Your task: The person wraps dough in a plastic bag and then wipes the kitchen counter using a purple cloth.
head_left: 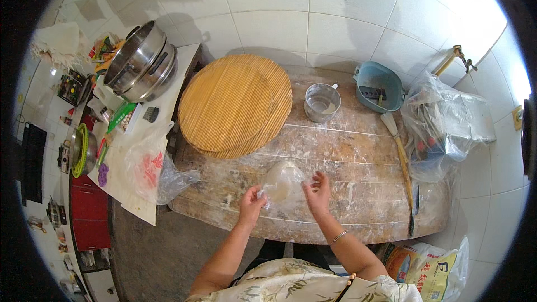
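Observation:
A clear plastic bag point(283, 180) with something pale inside is spread over the near middle of the floury wooden table point(358, 190). What the pale content is, I cannot tell. My left hand point(253, 203) pinches the bag's near left edge. On the other side, my right hand point(317, 192), with a bracelet on its wrist, has thumb and fingers closed on the bag's right edge. Beyond the bag are round slatted wooden mats point(235, 106), stacked at the far left, and a metal cup point(322, 103) with a handle and some pale stuff in it.
A blue-grey basin point(379, 87) stands at the back right. Near it lie a long-handled brush point(398, 154) and a plastic-covered bundle point(447, 128). Steel steamer pots point(142, 67) and crumpled plastic bags point(151, 168) crowd the left counter. A printed sack point(428, 271) sits below the table's right edge.

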Demonstrator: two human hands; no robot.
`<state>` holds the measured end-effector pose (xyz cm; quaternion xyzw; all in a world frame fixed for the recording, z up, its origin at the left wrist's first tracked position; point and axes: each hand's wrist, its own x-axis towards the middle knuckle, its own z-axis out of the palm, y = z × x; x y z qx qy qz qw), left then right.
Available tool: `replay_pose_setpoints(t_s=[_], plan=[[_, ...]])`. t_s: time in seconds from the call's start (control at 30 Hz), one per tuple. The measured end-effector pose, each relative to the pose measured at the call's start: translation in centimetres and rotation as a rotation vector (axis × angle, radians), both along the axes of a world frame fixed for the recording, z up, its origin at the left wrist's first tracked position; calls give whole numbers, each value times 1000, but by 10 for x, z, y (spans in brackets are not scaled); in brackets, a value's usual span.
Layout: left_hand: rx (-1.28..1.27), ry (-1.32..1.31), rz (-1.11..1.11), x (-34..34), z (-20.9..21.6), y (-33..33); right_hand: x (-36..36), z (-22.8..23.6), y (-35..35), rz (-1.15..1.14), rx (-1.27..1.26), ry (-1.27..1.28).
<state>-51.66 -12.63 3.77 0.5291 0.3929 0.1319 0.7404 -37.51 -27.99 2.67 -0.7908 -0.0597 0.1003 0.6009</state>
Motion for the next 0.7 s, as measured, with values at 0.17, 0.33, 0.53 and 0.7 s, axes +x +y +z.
replay_pose_setpoints(t_s=[0.17,0.33,0.53,0.7], plan=[[-245,22,31,6,10,-4,9,-58,18,143,-109,350],[-439,-127,105,-11,24,19,69,-19,-13,187,529,728],[-757,63,0,-24,-16,8,39,-3,-20,336,180,295],[-978,148,53,4,-4,-41,-22,-5,-32,448,-59,213]])
